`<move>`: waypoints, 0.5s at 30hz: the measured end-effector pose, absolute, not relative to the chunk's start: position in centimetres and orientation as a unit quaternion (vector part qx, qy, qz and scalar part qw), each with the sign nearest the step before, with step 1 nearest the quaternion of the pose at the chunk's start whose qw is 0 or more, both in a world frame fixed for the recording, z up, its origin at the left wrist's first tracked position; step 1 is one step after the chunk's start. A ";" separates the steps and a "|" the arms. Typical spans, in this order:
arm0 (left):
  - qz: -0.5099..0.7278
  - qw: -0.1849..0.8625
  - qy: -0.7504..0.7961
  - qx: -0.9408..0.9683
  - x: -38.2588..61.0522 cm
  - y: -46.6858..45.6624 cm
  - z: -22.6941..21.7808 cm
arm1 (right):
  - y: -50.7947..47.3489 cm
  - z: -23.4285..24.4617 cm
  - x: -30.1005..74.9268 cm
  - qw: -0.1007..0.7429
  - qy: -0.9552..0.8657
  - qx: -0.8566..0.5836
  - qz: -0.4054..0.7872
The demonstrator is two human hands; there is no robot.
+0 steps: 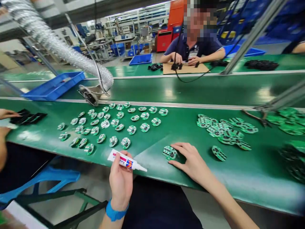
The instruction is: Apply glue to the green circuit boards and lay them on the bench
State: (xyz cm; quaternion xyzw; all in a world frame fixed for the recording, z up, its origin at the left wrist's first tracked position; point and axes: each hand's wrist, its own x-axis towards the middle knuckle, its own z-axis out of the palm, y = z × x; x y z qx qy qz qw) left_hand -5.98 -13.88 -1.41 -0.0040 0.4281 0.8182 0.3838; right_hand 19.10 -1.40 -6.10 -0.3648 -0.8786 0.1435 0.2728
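Note:
My left hand [120,182], with a blue wristband [116,212] at its wrist, holds a white adhesive tube [126,160] with a narrow nozzle pointing right. My right hand [193,159] rests on the green conveyor belt [152,156], its fingertips on a round green circuit board [170,153]. Several similar boards with glue-like white patches [105,124] lie in rows to the left of my hands. A loose pile of green boards [226,132] lies to the right of my right hand. One separate board [219,153] sits nearer to it.
A co-worker's hand [7,113] and arm reach in at the far left beside black parts [28,116]. Metal tweezers [257,118] lie at the right on more boards. A blue tray [54,86], a silver duct [69,51] and a second belt stand beyond the near belt, with a seated person across it.

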 end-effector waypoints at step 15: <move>0.700 0.208 0.589 0.346 -1.1 -8.4 -2.7 | -2.9 -5.1 17.6 0.378 -0.875 -0.302 0.008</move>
